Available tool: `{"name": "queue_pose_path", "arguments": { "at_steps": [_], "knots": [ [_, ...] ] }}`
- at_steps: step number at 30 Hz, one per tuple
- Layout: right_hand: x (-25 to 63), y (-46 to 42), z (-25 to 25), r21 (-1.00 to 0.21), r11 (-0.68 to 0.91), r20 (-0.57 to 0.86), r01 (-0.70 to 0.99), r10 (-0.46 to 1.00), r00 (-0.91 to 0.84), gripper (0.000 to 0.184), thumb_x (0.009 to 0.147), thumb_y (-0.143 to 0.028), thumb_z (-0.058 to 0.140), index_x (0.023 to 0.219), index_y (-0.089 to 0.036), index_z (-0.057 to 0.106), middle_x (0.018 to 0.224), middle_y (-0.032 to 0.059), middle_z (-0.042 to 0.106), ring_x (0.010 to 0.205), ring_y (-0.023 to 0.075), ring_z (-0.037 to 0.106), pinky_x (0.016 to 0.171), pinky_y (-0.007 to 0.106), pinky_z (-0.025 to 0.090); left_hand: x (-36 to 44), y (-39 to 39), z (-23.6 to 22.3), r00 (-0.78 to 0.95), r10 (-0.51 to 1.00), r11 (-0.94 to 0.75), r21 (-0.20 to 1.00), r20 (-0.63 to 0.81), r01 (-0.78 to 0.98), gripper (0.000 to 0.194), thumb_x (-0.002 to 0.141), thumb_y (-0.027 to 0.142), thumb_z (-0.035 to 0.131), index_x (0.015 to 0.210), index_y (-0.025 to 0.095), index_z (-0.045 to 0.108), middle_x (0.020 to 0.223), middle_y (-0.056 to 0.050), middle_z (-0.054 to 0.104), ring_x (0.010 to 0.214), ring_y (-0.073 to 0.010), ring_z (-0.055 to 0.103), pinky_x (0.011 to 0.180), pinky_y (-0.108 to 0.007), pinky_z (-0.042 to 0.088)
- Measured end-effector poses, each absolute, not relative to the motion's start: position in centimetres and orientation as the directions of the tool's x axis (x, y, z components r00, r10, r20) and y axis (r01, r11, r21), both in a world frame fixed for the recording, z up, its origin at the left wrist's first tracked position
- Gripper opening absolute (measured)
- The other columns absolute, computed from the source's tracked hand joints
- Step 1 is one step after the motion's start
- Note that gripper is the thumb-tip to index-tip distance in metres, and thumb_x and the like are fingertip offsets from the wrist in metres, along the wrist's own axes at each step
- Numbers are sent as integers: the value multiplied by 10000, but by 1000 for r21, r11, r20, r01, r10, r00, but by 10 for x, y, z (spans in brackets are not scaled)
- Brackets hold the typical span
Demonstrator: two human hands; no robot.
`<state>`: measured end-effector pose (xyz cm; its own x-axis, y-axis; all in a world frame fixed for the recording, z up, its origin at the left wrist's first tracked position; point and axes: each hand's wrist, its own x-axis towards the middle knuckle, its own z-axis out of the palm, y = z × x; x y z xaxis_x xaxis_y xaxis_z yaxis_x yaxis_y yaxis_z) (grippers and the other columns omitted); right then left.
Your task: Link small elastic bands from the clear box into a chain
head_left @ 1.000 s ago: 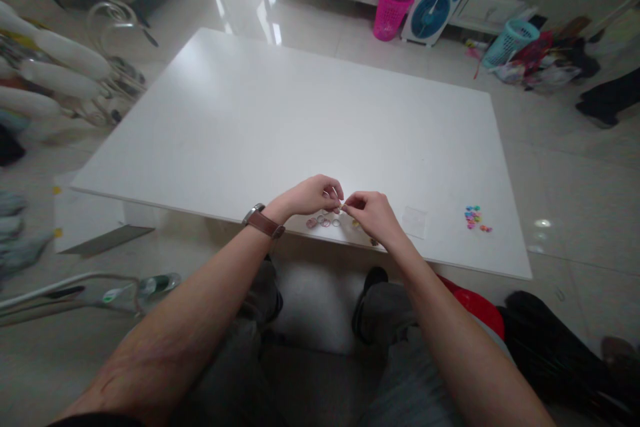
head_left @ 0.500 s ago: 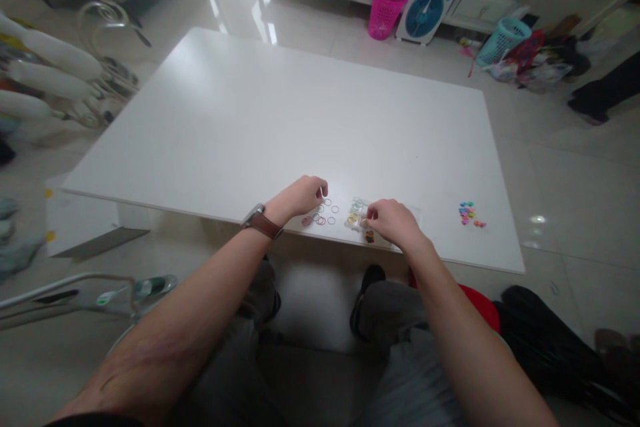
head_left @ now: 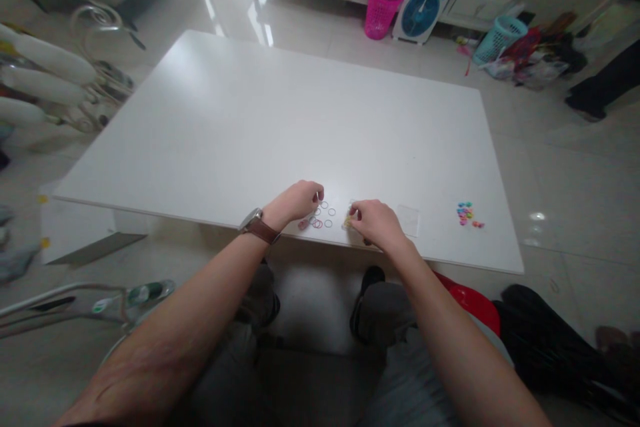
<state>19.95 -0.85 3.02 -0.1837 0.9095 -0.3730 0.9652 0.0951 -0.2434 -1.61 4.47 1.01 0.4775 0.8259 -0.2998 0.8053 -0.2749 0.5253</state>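
Observation:
Several small thin rings (head_left: 323, 217), pink and clear, lie on the white table (head_left: 280, 120) near its front edge. My left hand (head_left: 295, 201), with a brown watch at the wrist, rests curled beside the rings, fingertips pinched on something too small to name. My right hand (head_left: 377, 225) is curled over a small clear packet of coloured bits (head_left: 347, 220), fingertips pinching at it. A clear flat plastic piece (head_left: 409, 220) lies just right of that hand.
A little heap of coloured beads (head_left: 467, 214) sits at the table's right front. On the floor beyond stand a pink basket (head_left: 381, 10), a blue-white fan (head_left: 420, 10) and a teal basket (head_left: 497, 40). A red stool (head_left: 470, 303) is by my right knee.
My hands were joined above the rings, then parted. The right hand went down to the packet and now sits slightly further left; the left hand lowered beside the rings.

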Motion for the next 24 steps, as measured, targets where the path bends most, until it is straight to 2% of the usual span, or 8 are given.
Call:
{"name": "queue_pose_path", "arguments": {
  "at_steps": [5, 11, 15, 19, 24],
  "knots": [
    [200, -9, 32, -261, 94, -302, 961, 937, -174, 210, 859, -222, 609, 997, -259, 763, 938, 42, 750, 832, 208, 651, 682, 278, 394, -17, 43, -1, 532, 794, -343, 506, -294, 791, 347, 781, 72, 550, 1027, 173, 772, 932, -80, 740, 773, -160, 647, 699, -249, 454],
    [199, -9, 30, -283, 100, -283, 954, 942, -183, 184, 867, -248, 608, 968, -261, 762, 899, 37, 750, 816, 215, 653, 662, 284, 373, -15, 41, -3, 537, 789, -388, 436, -298, 812, 331, 766, 63, 539, 975, 186, 763, 946, -72, 719, 760, -159, 635, 699, -255, 450],
    [198, -8, 31, -280, 105, -288, 954, 939, -187, 174, 874, -264, 607, 956, -262, 761, 906, 37, 749, 807, 213, 650, 658, 283, 368, -14, 38, 3, 514, 782, -393, 360, -353, 846, 231, 801, 117, 561, 924, 176, 748, 932, -84, 731, 762, -176, 651, 693, -263, 454],
    [199, -10, 34, -281, 104, -283, 954, 941, -186, 188, 881, -267, 590, 961, -265, 760, 910, 34, 750, 809, 210, 651, 657, 282, 365, -12, 36, 10, 498, 751, -421, 266, -434, 867, 177, 802, 118, 568, 822, 146, 742, 829, -109, 735, 737, -200, 674, 683, -278, 460],
    [200, -12, 35, -279, 108, -283, 954, 940, -189, 190, 884, -275, 583, 952, -260, 760, 911, 36, 751, 812, 203, 650, 668, 279, 371, -7, 32, 11, 484, 753, -454, 180, -446, 873, 234, 836, 145, 523, 778, 111, 747, 843, -164, 740, 759, -243, 705, 660, -299, 471]
  ]
}}
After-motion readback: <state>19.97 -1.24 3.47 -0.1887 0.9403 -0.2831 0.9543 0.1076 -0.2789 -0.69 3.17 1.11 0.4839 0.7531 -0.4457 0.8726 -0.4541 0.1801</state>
